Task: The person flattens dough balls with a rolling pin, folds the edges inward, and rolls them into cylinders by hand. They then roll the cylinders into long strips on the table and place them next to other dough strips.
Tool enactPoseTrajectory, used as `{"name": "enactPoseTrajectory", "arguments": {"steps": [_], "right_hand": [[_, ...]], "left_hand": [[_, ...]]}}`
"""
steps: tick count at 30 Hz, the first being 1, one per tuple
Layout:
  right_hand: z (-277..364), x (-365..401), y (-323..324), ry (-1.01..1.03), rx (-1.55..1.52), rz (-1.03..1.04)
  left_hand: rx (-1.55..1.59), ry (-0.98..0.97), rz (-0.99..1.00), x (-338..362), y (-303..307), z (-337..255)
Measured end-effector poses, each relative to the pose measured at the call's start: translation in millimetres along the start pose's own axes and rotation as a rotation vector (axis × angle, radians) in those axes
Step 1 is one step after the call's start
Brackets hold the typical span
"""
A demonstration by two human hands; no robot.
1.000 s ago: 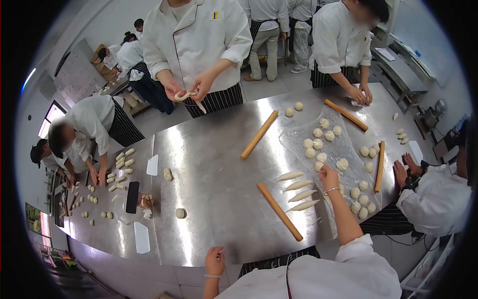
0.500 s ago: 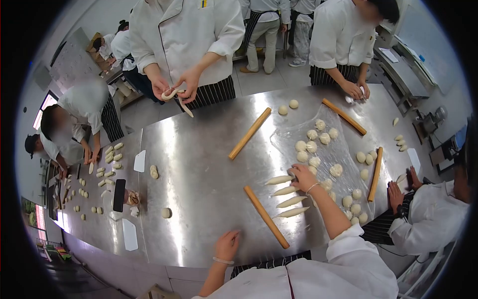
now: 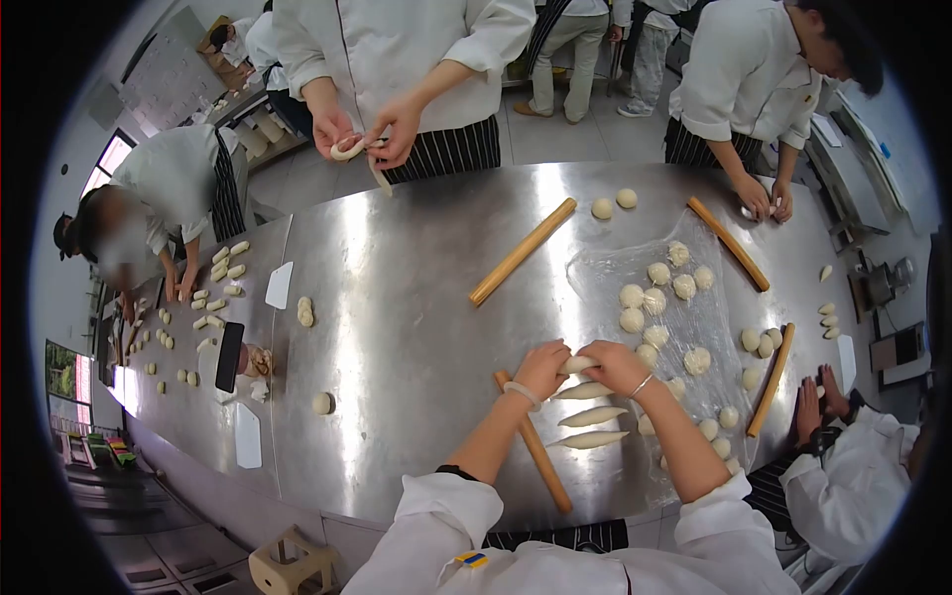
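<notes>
Nearest the camera, two white sleeves are reaching out over the shiny stainless-steel desk (image 3: 416, 327). The left hand (image 3: 540, 369) and the right hand (image 3: 615, 365) are meeting knuckle to knuckle. Each is curling its fingers closed around one end of a pale tapered dough piece (image 3: 577, 364). The piece is sitting between the hands, low over the desk; whether it is touching the steel cannot be told.

Just below the hands, three pointed white dough spindles (image 3: 592, 416) are lying in a row, side by side and apart from one another. A long light-wood rolling pin (image 3: 540, 456) is lying slantwise just left of them, its upper end passing under the left wrist.

To the right, a crumpled clear plastic sheet (image 3: 709, 317) is carrying scattered round white dough balls (image 3: 632, 295), the nearest ones just beyond the right hand.

Farther out, a second wooden rolling pin (image 3: 523, 251) is lying diagonally on bare steel, well apart from both hands.

At the far edge of the desk, another person in a white jacket is pinching a thin dough strip (image 3: 349, 149) in both hands.
</notes>
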State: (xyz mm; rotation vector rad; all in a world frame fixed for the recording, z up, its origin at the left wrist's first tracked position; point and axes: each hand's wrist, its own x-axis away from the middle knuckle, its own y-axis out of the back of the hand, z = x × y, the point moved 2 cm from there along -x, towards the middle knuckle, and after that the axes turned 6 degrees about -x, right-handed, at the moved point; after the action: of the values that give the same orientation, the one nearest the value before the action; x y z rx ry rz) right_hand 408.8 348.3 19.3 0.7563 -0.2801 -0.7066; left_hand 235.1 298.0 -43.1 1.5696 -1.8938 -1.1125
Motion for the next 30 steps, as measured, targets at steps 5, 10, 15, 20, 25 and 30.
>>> {"name": "enactPoseTrajectory", "arguments": {"steps": [5, 10, 15, 20, 25, 30], "right_hand": [[64.6, 5.3, -8.3, -0.095, -0.232, 0.079], [130.6, 17.7, -129.5, -0.006, -0.474, 0.102], [175.6, -4.4, -246.2, -0.009, -0.483, 0.057], [200.0, -15.1, -279.7, -0.095, -0.302, -0.021], [202.4, -1.3, -265.5, -0.327, -0.236, -0.110], [211.8, 28.8, -263.3, -0.204, 0.028, -0.243]], "left_hand": [[0.259, 0.128, 0.145, 61.9, 74.3, -20.2], [0.219, 0.308, 0.123, 192.9, 118.7, 2.5], [0.118, 0.525, 0.304, 288.9, 137.9, 80.2], [-0.075, 0.363, 0.333, 307.4, 155.6, 113.8], [-0.277, 0.440, 0.395, 312.7, 173.1, 124.2], [-0.306, 0.302, 0.088, 347.0, 175.3, 109.4]]}}
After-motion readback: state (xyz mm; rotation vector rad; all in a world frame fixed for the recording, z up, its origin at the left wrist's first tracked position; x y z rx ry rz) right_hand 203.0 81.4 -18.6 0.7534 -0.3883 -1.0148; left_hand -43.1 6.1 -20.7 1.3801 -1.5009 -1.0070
